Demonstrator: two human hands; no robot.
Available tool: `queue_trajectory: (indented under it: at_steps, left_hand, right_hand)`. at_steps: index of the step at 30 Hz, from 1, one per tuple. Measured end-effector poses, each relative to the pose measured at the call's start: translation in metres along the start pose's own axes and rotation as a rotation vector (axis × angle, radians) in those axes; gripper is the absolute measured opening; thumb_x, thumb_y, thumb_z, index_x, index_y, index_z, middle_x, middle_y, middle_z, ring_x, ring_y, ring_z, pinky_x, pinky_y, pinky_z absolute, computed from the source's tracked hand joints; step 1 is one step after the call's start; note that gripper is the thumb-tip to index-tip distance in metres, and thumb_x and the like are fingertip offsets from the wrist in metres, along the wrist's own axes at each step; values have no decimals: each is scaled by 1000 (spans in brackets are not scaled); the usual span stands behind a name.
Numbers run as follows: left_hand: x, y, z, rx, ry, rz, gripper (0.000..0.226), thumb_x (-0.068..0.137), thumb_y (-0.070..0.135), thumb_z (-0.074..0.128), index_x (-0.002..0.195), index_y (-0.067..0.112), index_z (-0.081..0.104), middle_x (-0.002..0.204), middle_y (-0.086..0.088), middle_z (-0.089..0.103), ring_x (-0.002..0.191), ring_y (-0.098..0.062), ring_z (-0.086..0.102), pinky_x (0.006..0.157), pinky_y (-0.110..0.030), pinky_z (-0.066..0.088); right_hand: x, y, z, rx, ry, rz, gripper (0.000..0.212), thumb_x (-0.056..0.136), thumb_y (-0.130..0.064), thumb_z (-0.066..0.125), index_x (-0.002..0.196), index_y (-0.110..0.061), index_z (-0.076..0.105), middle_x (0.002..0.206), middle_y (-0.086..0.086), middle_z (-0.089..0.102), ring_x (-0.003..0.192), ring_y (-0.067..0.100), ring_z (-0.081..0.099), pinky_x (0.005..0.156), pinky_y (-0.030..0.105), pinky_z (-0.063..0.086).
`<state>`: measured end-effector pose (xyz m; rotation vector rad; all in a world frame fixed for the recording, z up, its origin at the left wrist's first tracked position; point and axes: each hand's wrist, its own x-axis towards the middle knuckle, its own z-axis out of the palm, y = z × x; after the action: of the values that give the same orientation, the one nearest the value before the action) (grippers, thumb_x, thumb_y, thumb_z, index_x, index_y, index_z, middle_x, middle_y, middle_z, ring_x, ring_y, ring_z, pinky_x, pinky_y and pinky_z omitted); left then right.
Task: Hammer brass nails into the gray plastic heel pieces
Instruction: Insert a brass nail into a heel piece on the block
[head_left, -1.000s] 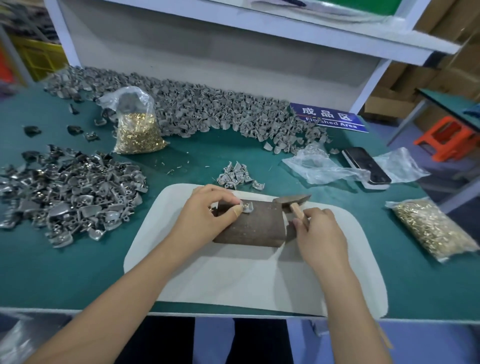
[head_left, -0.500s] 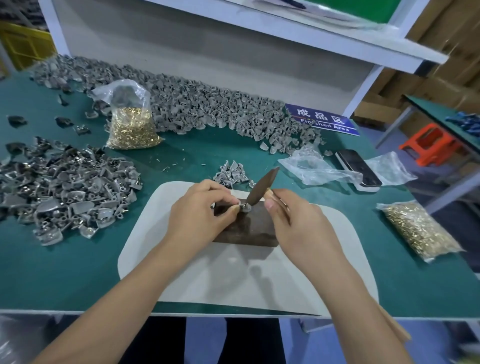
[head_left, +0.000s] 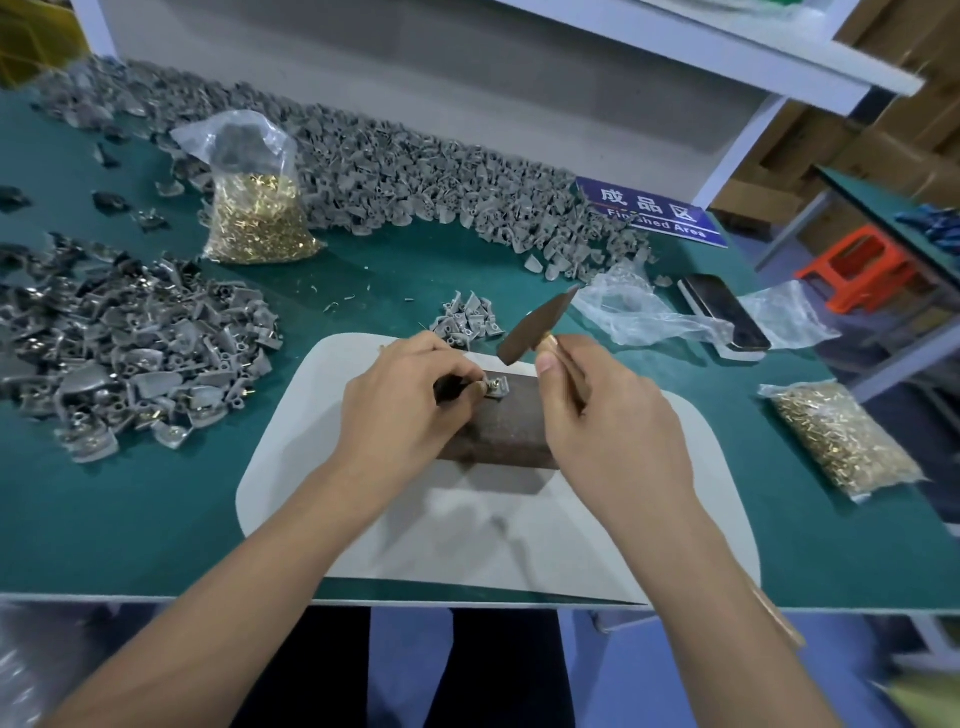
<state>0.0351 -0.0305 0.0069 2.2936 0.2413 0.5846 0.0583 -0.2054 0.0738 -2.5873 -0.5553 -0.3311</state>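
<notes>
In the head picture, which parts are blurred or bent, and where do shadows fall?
Head view: the lower corners smear with blur; the wide lens bows the green table edge; soft shadows of the hands fall on the white mat; the small brown-headed hammer stays fairly sharp.

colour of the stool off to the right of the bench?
Orange-red plastic stool, seen in the head view.

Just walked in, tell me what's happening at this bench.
A person is nailing heel pieces. The left hand pinches a gray heel piece with a brass nail on a dark block. The right hand holds a small hammer raised above it. Piles of heel pieces and a bag of nails lie on the green table.
</notes>
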Motion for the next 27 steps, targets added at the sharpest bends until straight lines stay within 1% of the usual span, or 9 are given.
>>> queue_trajectory:
  at_steps: [4, 8, 12, 13, 16, 17, 20, 24, 27]
  left_hand:
    - [-2, 0, 1, -24, 13, -4, 4, 86, 35, 74, 87, 38, 72, 96, 16, 62, 96, -8, 60, 71, -37, 52]
    - [-1, -1, 1, -28, 12, -19, 5, 86, 35, 75, 87, 39, 72, 96, 17, 62, 96, -7, 59, 72, -38, 52]
    - [-2, 0, 2, -40, 27, -20, 6, 86, 33, 74, 87, 38, 72, 96, 16, 62, 94, -7, 60, 70, -37, 52]
    - [-2, -1, 2, -45, 28, -24, 6, 85, 34, 75, 86, 39, 71, 96, 17, 62, 94, -7, 60, 70, -37, 52]
    - [-2, -1, 4, -45, 30, -29, 4, 86, 35, 74, 86, 38, 71, 96, 17, 61, 93, -6, 58, 71, -36, 52]
    - [-1, -1, 4, -41, 30, -29, 4, 86, 35, 74, 86, 38, 71, 96, 17, 61, 93, -5, 58, 71, -35, 51]
    - [-1, -1, 4, -47, 28, -45, 7, 85, 35, 75, 86, 40, 71, 96, 18, 61, 91, -4, 58, 71, -34, 51]
    - [-2, -2, 5, -62, 33, -39, 5, 85, 35, 74, 86, 39, 71, 95, 18, 60, 91, -4, 57, 70, -32, 49]
    - [-2, -2, 5, -55, 41, -37, 7, 85, 36, 75, 87, 40, 70, 95, 17, 60, 88, -4, 58, 67, -31, 49]
  right_hand:
    - [-2, 1, 5, -81, -82, 13, 27, 104, -50, 43, 118, -36, 60, 88, 3, 73, 85, 39, 64, 64, 39, 44]
    - [-1, 2, 4, 9, 48, 14, 22, 102, -49, 44, 110, -35, 59, 76, 1, 69, 74, 37, 61, 57, 39, 45]
    - [3, 2, 4, -52, -107, 47, 22, 103, -50, 44, 106, -34, 59, 80, -1, 68, 80, 37, 62, 63, 39, 48]
    - [5, 3, 4, -47, -96, 53, 22, 103, -50, 45, 107, -34, 60, 81, -1, 68, 81, 36, 62, 64, 39, 48]
    - [3, 4, 4, 38, 32, 31, 23, 104, -47, 44, 110, -33, 61, 77, 0, 69, 75, 34, 61, 62, 42, 49]
    - [3, 3, 5, 48, 30, 25, 22, 104, -47, 44, 109, -32, 60, 76, 0, 68, 75, 34, 61, 61, 43, 49]
    - [5, 5, 7, -2, -90, 52, 23, 103, -49, 44, 102, -32, 59, 76, -1, 65, 77, 34, 59, 64, 41, 48]
    - [6, 6, 7, 93, 42, 49, 24, 105, -48, 42, 101, -31, 58, 68, -4, 60, 69, 27, 56, 57, 39, 43]
    - [7, 5, 9, 13, -105, 34, 28, 104, -52, 41, 99, -30, 57, 73, -4, 62, 75, 28, 59, 61, 38, 46]
